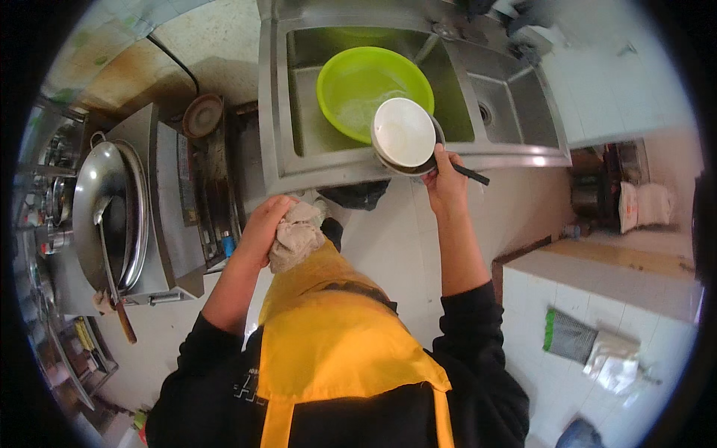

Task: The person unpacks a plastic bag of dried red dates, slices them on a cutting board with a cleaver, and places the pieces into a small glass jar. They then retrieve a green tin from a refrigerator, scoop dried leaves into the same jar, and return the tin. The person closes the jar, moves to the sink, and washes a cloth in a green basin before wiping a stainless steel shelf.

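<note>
My left hand (259, 231) grips a crumpled beige cloth (297, 238) in front of the yellow apron (341, 347). In my right hand (451, 182) is a white bowl (404, 133), tilted so its inside faces up towards me. A darker round vessel (438, 131) shows behind the bowl's rim, held together with it. From under my right hand sticks a black handle (472, 175); what it belongs to is mostly hidden. The bowl overlaps the near edge of a lime-green basin (339, 75), which holds soapy water and stands in the steel sink (305, 126).
A second sink compartment (504, 106) with a drain lies to the right. On the left, a large wok (92, 196) holds a long-handled ladle (105, 246) on a steel stand. A tiled ledge (571, 291) with plastic packs is at right. A black bag (358, 195) lies below the sink.
</note>
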### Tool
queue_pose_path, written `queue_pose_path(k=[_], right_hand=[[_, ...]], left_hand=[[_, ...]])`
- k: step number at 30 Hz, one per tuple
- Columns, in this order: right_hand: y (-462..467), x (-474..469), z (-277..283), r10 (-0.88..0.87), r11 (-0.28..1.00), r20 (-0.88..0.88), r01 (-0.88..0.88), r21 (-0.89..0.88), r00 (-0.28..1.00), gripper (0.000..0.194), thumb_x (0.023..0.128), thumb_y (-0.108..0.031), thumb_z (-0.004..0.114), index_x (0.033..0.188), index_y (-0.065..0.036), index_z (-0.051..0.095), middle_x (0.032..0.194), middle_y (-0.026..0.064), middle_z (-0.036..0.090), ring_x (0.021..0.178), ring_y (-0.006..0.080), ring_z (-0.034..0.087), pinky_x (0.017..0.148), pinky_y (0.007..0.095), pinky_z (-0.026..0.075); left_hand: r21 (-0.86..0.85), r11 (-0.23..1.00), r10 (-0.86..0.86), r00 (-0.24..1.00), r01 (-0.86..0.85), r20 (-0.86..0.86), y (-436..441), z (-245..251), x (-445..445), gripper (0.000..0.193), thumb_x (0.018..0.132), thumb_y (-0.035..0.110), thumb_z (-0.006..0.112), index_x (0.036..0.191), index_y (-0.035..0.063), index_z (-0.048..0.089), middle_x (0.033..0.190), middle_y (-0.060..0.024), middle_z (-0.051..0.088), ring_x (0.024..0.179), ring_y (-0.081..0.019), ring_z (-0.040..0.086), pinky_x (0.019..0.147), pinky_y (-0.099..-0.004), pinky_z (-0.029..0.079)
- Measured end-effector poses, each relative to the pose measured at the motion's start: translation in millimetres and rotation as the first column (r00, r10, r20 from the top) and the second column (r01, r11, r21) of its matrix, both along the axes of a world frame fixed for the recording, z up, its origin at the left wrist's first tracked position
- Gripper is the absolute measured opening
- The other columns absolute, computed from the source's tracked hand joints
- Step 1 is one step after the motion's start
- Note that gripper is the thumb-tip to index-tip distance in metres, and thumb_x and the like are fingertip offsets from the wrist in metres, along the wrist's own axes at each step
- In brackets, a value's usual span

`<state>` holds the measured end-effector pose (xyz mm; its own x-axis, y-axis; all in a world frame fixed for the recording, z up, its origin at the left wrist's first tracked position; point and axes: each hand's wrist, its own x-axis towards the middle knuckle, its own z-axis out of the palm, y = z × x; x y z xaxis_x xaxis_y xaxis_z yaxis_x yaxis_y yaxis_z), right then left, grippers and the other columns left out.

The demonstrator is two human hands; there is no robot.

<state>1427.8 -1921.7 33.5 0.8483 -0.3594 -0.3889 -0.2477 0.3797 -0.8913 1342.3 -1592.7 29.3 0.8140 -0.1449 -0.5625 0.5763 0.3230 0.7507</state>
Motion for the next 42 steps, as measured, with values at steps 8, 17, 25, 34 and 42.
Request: queue_pose_path(k=[8,17,25,34,42], right_hand=[[-60,194,-136,0.043,0.981,-0.205,-0.081,-0.179,0.978,0.024,0.084,-0.02,0.076,0.088,-0.004,0.058,0.074,0.0068,0.063,0.059,0.0149,0.059,0.047,0.028,0.046],[-44,301,-208,0.359,-0.154,-0.274,-0.233,-0.96,0.892,0.024,0.083,-0.023,0.068,0.094,-0.004,0.057,0.095,0.0202,0.063,0.082,0.0394,0.064,0.07,0.0505,0.05],[8,284,-233,0.389,0.339,-0.24,-0.38,-0.861,0.889,0.033,0.079,-0.026,0.078,0.093,-0.003,0.056,0.085,0.0129,0.061,0.075,0.0314,0.062,0.068,0.0418,0.051],[-95,197,-71,0.294,0.623,-0.019,-0.207,-0.754,0.956,0.03,0.088,-0.02,0.069,0.111,-0.001,0.065,0.099,0.0102,0.07,0.089,0.0191,0.067,0.083,0.0327,0.052],[-314,-6,-85,-0.535,0.804,-0.087,0.475,-0.357,0.841,0.025,0.097,-0.017,0.057,0.104,0.005,0.067,0.09,0.0097,0.07,0.082,0.0174,0.067,0.076,0.029,0.056]], left_hand=[[-0.271,0.952,0.132,0.99,-0.139,-0.043,9,-2,66,0.038,0.098,0.034,0.051,0.121,0.0034,0.056,0.112,-0.0107,0.063,0.102,-0.0213,0.062,0.09,-0.0362,0.05],[-0.249,0.849,0.442,0.884,-0.466,-0.15,-5,-8,53,0.065,0.094,0.046,0.054,0.141,0.0031,0.041,0.13,-0.0123,0.055,0.116,-0.0259,0.057,0.101,-0.0399,0.046],[-0.174,0.91,0.365,0.926,-0.377,-0.099,-49,15,83,0.086,0.083,0.042,0.066,0.148,-0.0016,0.032,0.127,-0.0129,0.055,0.113,-0.0233,0.058,0.096,-0.0345,0.049],[-0.613,0.76,0.142,0.975,-0.218,-0.17,-101,-23,145,0.084,0.091,0.065,0.045,0.151,0.008,0.031,0.15,-0.013,0.039,0.131,-0.0325,0.047,0.11,-0.0478,0.037],[-0.024,1.0,-0.013,0.993,0.01,-0.121,-221,-42,229,0.056,0.085,0.012,0.058,0.139,0.007,0.043,0.129,-0.0137,0.056,0.112,-0.03,0.06,0.091,-0.0433,0.053]])
